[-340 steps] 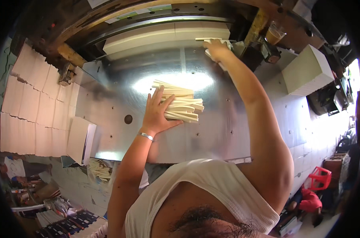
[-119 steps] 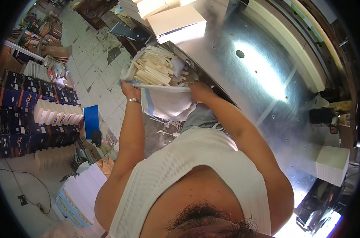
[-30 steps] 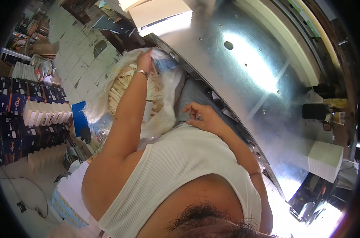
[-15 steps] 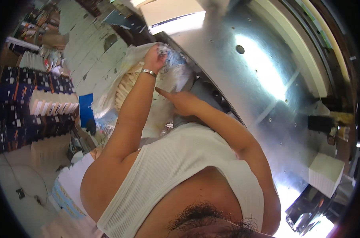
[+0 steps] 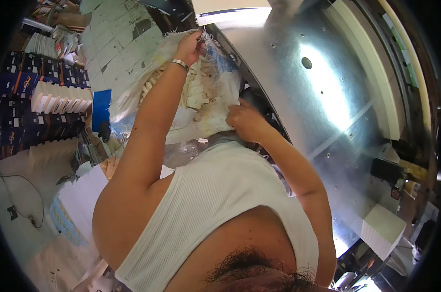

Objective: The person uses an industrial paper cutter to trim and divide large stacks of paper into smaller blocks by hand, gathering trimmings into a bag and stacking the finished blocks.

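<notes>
White sack (image 5: 214, 120) of pale paper strips (image 5: 196, 93) is beside the metal bench (image 5: 286, 92), between both hands. Left hand (image 5: 189, 47) at far rim, fingers folded closed on the sack edge. Right hand (image 5: 248, 122) at the right edge, fingers curled, narrow; can't tell if they grip the sack or just touch. Left forearm (image 5: 153, 119) covers some strips; left fingertips hard to make out, sack bottom hidden.

Left arm (image 5: 154, 104) outstretched, left hand (image 5: 190, 47) foremost; right arm (image 5: 298, 168) bent, right hand (image 5: 248, 122) nearer, fingers (image 5: 233, 117) curled.
</notes>
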Demonstrator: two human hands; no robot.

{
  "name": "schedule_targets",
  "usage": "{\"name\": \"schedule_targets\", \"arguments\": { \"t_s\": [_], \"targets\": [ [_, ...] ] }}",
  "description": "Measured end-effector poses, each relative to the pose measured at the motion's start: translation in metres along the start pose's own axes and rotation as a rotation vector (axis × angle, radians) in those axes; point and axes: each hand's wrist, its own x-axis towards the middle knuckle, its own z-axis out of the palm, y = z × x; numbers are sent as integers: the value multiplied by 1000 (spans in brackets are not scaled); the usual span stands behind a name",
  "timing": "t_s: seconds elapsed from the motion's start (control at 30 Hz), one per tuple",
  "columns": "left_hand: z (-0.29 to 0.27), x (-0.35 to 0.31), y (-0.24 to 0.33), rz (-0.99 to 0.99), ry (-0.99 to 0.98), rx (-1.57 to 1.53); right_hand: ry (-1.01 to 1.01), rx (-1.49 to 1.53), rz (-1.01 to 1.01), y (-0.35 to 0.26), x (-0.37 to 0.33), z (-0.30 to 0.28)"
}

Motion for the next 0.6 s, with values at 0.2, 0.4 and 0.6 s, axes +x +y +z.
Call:
{"name": "schedule_targets", "arguments": {
  "t_s": [0.2, 0.4, 0.6],
  "targets": [
    [22, 5, -3, 64, -9, 142, -56, 156, 341, -12, -3, -9],
    [-14, -48, 19, 95, -54, 430, 110, 129, 167, -16, -26, -26],
    [-118, -112, 14, 456, 204, 1167, 169, 205, 15, -15, -36, -27]
  ]
}}
